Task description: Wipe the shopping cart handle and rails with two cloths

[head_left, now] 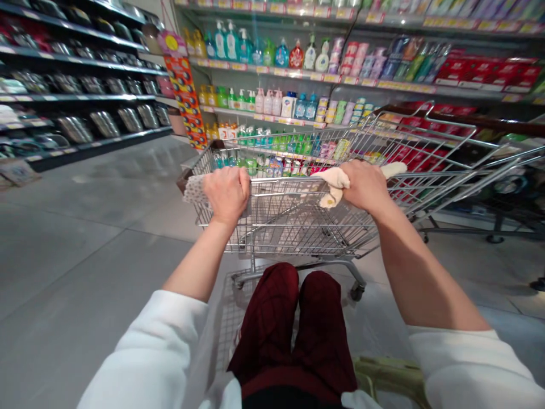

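A metal wire shopping cart (293,230) stands sideways in front of me. My left hand (226,196) is closed over its near top rail, close to the left end. A whitish, dotted piece of material (194,188), perhaps a cloth or wrap, sticks out from the left side of that fist. Further right along the same rail, my right hand (365,184) is wrapped round a cream cloth (335,179) pressed against the rail. Its bunched end hangs over the basket's side, and another end pokes out beyond my knuckles. The fingers' undersides are hidden in both hands.
Behind the cart, shelves (255,67) hold several pump bottles, tubs and red boxes. Metal pots (74,129) line shelves at the left. An orange display strip (184,96) stands at the shelf corner. Another cart (494,122) is at the right. An olive-green item (389,375) lies beside my leg.
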Demonstrator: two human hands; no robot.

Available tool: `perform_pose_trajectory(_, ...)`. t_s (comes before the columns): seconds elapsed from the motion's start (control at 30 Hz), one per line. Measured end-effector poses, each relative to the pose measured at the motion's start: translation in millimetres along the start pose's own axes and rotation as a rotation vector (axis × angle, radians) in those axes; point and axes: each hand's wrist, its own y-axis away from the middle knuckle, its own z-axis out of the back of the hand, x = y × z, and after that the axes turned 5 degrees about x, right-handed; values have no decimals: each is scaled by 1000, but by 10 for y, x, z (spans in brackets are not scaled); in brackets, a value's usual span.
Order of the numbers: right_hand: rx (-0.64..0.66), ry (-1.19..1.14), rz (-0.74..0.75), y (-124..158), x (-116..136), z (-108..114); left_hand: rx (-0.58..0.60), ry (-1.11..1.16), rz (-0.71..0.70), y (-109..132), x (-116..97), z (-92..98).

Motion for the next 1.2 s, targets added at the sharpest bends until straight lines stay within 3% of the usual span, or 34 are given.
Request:
perform_pose_trajectory(0.13, 9, -99, 117, -36, 258, 38, 43, 65, -29, 0, -470, -84)
perform_pose_trajectory(0.27, -37, -180, 218, -126, 688, 28, 72, 166, -25, 4, -832, -157)
perform_pose_trajectory(0.37, -91, -175, 154, -197, 916, -13, 52, 146, -55, 6, -839, -200)
perform_pose_trajectory(0.5, -101, -164, 146, -236, 919, -43, 55, 80, -190, -12, -674, -209)
perform_pose_trajectory(0.7, -73, -171, 145, -162, 569, -48, 53, 61, -156, -34, -373, -165)
perform_pose_trajectory(0.97, -133, -143, 37, 49, -260, -147, 18, -109, -86, -4, 371, -7)
perform_pose_trajectory(1.2, -89, -98, -69, 188, -944, -166, 20, -154, -77, -5, 463, -11)
